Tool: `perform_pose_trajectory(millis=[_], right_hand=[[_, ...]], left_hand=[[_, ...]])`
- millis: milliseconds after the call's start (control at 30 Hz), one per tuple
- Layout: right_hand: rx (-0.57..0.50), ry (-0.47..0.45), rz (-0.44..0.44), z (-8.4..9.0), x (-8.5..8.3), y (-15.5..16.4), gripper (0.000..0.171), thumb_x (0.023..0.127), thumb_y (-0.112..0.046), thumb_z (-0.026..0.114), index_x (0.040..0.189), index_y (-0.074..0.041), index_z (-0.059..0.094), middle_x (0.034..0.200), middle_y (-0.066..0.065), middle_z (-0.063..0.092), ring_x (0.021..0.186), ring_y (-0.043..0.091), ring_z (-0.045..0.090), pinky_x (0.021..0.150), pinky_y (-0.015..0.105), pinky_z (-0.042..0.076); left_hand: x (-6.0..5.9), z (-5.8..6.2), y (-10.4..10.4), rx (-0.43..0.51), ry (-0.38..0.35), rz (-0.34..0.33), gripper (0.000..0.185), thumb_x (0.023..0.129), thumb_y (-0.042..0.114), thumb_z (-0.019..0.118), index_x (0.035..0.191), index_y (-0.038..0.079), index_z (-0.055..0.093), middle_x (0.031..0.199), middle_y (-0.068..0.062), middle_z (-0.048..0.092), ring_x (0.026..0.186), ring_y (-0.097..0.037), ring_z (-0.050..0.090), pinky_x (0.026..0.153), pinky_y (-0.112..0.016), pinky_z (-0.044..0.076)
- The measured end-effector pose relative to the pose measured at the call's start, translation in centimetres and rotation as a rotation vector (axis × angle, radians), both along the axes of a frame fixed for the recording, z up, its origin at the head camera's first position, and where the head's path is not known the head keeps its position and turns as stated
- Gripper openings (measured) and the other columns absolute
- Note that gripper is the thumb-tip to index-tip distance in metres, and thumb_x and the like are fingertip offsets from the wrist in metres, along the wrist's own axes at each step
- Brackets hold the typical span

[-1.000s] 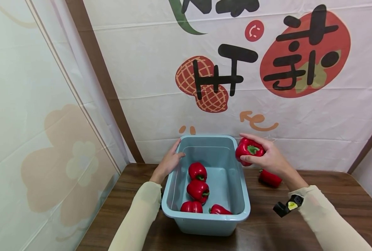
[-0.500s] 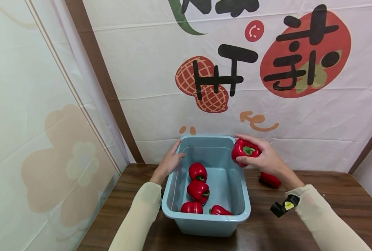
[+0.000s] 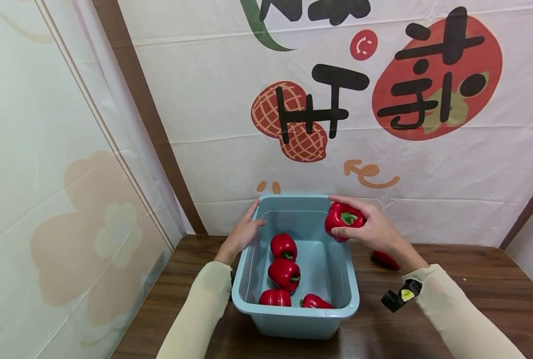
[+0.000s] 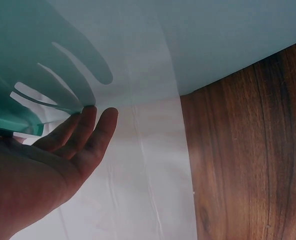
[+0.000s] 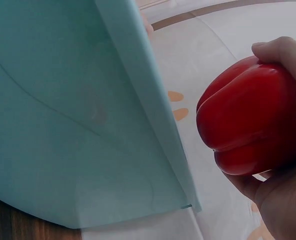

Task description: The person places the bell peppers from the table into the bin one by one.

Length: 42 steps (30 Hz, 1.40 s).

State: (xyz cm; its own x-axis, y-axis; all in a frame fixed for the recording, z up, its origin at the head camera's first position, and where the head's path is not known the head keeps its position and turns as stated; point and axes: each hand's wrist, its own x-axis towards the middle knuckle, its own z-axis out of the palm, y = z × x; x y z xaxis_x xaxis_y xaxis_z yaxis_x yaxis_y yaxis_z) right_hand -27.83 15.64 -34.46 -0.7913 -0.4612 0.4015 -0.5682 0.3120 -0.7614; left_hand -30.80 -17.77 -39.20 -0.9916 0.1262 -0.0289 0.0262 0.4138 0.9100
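My right hand grips a red bell pepper over the far right rim of a light blue plastic tub; the right wrist view shows the same pepper held beside the tub's wall. My left hand rests with straight fingers on the tub's far left corner, and the left wrist view shows those fingers against the tub. Several red peppers lie inside the tub. Another red pepper lies on the table behind my right forearm, partly hidden.
The tub stands on a dark wooden table close to a printed cloth backdrop. A pale curtain wall closes off the left side. A small black device is strapped to my right wrist.
My right hand has carried the pepper leftward, from just outside the tub's right rim to over its far right corner. The left hand has stayed on the tub.
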Motion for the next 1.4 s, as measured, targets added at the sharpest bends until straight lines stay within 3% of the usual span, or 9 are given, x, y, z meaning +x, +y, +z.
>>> perform_pose_trajectory(millis=[1400], right_hand=[[0.008, -0.093, 0.122, -0.9, -0.4, -1.9, 0.073, 0.079, -0.017, 0.081, 0.145, -0.021, 0.050, 0.129, 0.012, 0.054, 0.114, 0.035, 0.051, 0.076, 0.036, 0.059]], left_hand=[[-0.1, 0.0, 0.0, -0.004, -0.008, -0.003, 0.066, 0.100, 0.029, 0.043, 0.159, 0.036, 0.015, 0.164, -0.006, 0.022, 0.139, -0.041, 0.036, 0.104, -0.071, 0.033]])
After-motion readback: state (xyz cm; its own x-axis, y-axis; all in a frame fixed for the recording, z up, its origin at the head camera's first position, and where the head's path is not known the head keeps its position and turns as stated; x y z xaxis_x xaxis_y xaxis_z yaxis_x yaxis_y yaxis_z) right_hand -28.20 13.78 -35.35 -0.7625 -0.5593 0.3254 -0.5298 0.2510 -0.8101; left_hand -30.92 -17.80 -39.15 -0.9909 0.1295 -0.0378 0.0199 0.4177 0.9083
